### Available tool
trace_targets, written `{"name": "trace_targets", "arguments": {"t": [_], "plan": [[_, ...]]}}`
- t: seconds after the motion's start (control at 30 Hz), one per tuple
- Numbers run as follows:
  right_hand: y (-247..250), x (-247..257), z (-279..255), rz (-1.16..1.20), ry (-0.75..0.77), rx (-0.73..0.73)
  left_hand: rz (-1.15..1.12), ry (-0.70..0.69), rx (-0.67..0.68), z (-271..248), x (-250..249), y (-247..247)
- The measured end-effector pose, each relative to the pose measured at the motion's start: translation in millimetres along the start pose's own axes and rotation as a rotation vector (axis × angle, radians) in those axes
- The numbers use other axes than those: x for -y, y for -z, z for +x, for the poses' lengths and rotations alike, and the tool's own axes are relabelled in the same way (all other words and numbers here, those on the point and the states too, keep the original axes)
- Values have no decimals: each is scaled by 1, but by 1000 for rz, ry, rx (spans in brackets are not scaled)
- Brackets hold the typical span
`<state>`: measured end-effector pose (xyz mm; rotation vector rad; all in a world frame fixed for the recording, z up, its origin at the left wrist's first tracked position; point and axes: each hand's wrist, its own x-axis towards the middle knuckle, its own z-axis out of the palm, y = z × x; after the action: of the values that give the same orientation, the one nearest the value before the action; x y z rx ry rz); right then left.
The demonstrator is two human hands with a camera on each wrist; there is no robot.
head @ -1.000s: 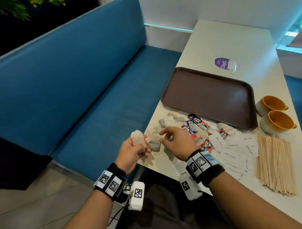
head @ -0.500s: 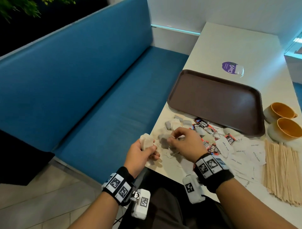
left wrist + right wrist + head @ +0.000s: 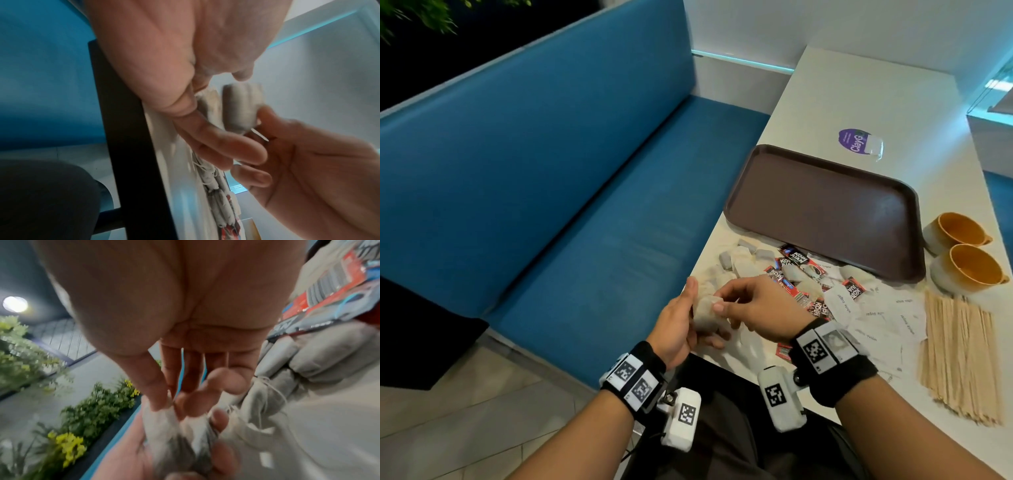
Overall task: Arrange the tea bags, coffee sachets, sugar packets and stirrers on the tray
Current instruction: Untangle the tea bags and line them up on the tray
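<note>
Both hands are meeting at the near left corner of the white table point(image 3: 859, 89). The left hand point(image 3: 678, 325) is cupping a small stack of tea bags point(image 3: 705, 313), fingers curling under it and thumb standing up along the side. The right hand point(image 3: 760, 308) is pinching the top edge of that same stack between thumb and forefinger; the left wrist view is showing one grey bag point(image 3: 240, 107) sitting just apart from the ones against the left palm, blurred. The right wrist view is showing the thumb and fingertips point(image 3: 162, 395) closing narrow on the bag tops.

The brown tray point(image 3: 825, 205) is lying flat further up the table, holding nothing. The two orange cups point(image 3: 962, 246) are sitting just beside its right edge, insides looking bare.

The loose tea bags point(image 3: 739, 262) are lying in a heap between the tray's near edge and the hands. The coffee sachets point(image 3: 796, 270), red and black, are scattering just right of them, some overlapping. The white sugar packets point(image 3: 887, 315) are spreading right of the sachets. The wooden stirrers point(image 3: 959, 356) are lying in a loose bundle at the far right, below the cups. A purple sticker point(image 3: 854, 142) is sitting beyond the tray.
</note>
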<state>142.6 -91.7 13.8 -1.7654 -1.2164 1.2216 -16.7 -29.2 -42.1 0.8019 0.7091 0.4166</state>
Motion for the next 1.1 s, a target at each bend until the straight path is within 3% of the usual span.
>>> {"name": "trace_targets", "arguments": {"t": [0.1, 0.27, 0.4, 0.47, 0.77, 0.9, 1.1], "plan": [[-8, -4, 9, -169, 23, -147, -11, -3, 66, 0, 0, 8], [-4, -3, 15, -85, 16, -203, -28, -59, 22, 3, 8, 14], [26, -15, 23, -195, -60, -473, 23, -83, -10, 4, 11, 15], [38, -21, 25, -244, -119, -536, 32, -98, -27, 5, 11, 14], [31, -28, 51, -692, -229, -337, -6, -168, -105, 7, 10, 8], [34, -30, 50, -532, -238, -389, 29, -182, -105, 6, 12, 8], [52, -34, 43, -301, -133, -478, 32, -187, -96, 8, 12, 10]]}}
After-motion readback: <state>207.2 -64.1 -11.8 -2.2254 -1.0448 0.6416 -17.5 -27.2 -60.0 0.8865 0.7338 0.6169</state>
